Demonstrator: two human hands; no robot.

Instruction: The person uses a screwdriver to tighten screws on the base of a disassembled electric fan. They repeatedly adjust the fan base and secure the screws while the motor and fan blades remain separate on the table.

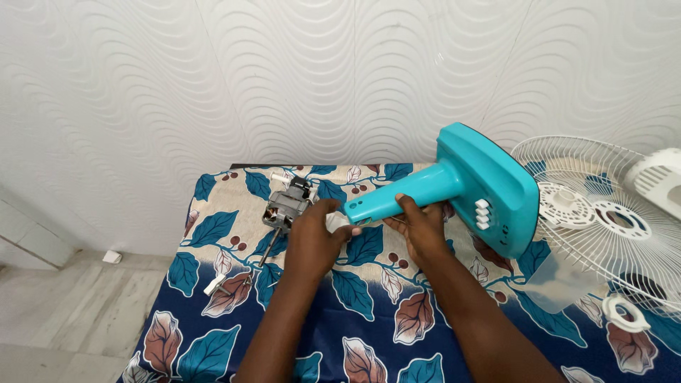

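Head view: both hands, left [312, 237] and right [420, 228], curl closed around the turquoise fan base [461, 188].

A white wall [213, 78] with a wavy relief pattern stood behind the table. A leaf-printed cloth [369, 333] covered it. The floor [64, 305] had pale tiles.

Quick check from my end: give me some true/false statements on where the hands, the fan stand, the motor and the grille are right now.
1. The right hand grips the neck of the turquoise fan stand. True.
2. The fan motor sits inside the wire grille. False: it lies on the leaf-patterned cloth, left of the hands.
3. The left hand is at the open end of the neck. True.
4. The stand's base rests flat on the floor. False: it is tipped over the table.
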